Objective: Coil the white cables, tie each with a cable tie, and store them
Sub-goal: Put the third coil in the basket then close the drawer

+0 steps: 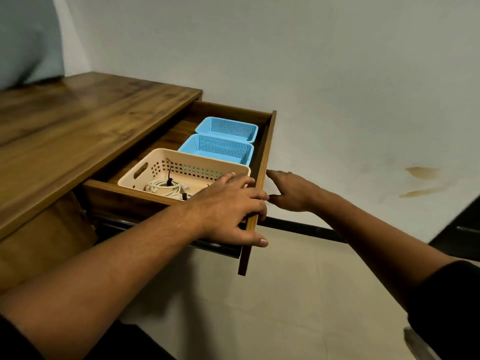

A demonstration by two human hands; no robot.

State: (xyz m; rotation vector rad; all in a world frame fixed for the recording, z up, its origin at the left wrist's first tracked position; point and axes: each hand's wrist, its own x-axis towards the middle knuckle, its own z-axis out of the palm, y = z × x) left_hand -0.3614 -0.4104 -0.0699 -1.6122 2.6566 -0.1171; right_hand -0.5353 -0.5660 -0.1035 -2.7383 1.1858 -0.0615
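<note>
Gripping the drawer front with my left hand, fingers curled over its top edge. My right hand is loose and spread, fingertips by the outer face. The white cables, coiled with black ties, sit in the beige basket, with two blue baskets behind it, all below the counter.

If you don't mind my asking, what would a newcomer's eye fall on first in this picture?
The eye goes first to the open wooden drawer pulled out from the desk, with the left hand gripping its front edge and the right hand open just beyond it. Inside, two bright blue baskets sit farther back. Nearer, a beige basket holds coiled white cables bound with black ties.
</note>
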